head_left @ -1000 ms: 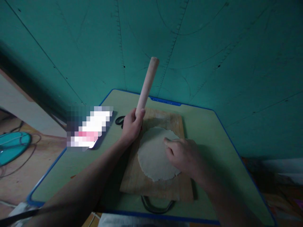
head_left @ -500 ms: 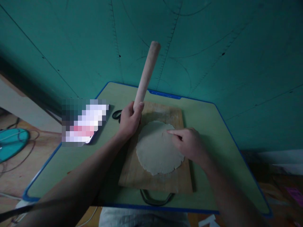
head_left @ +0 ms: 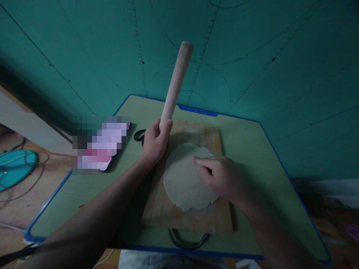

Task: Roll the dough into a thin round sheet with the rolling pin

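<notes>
My left hand [head_left: 155, 144] is wrapped around the lower end of a wooden rolling pin [head_left: 176, 84], which is raised and tilts up toward the wall. My right hand [head_left: 218, 173] is over a round, flat sheet of dough [head_left: 186, 186]. Its index finger is stretched out with the tip at the dough's upper part, and the other fingers are curled in; no object shows in it. Beneath the dough is a wooden cutting board [head_left: 185, 220]. The dough's edge is slightly ragged.
The board lies on a small pale green table [head_left: 246, 149] with a blue rim against a green wall [head_left: 252, 86]. A blurred-out phone [head_left: 105, 145] stands on the left. Black scissor-like handles [head_left: 139, 135] show beside my left hand. A dark curved handle [head_left: 189, 244] sticks out below the board.
My right index fingertip has shifted slightly left across the dough. My left hand still holds the rolling pin up; the whole view has shifted a little.
</notes>
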`<state>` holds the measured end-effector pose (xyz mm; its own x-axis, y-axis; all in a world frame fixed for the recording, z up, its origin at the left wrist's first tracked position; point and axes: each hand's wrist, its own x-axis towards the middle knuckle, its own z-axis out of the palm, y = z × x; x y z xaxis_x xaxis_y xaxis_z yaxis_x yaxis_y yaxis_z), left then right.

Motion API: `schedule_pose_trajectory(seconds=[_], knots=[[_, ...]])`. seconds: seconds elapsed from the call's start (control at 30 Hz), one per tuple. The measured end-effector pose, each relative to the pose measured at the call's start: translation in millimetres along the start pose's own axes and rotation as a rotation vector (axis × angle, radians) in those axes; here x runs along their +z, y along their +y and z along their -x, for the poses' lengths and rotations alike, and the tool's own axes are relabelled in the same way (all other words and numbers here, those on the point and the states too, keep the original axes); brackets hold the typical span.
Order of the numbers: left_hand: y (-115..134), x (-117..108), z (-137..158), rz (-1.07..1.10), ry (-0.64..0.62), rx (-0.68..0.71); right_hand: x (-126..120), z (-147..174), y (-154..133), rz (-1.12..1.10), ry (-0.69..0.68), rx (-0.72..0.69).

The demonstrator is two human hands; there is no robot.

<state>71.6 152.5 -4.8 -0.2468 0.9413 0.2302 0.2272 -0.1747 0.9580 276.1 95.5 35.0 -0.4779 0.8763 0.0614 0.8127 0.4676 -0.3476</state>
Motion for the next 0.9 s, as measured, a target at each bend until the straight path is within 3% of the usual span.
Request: schedule_pose_trajectory(seconds=[0.23,0.4,0.53,0.7,0.9], knots=[[4,2,1,-0.115,0.006,0.026,1,-3,-11,0.208,-0.077,0.045],[31,-21,2,-0.583,0.048,0.029,6,-4,-6,0.155,-0.002,0.014],[40,-45,-3,-0.810,0.103,-0.103,7,-1,-2,0.164,0.009,0.011],[31,-53,-9,-0.788,0.093,-0.174,7,1,-1,0.186,0.004,0.000],[36,-37,6,-0.560,0.036,-0.008,8,1,-2,0.142,0.037,0.006]])
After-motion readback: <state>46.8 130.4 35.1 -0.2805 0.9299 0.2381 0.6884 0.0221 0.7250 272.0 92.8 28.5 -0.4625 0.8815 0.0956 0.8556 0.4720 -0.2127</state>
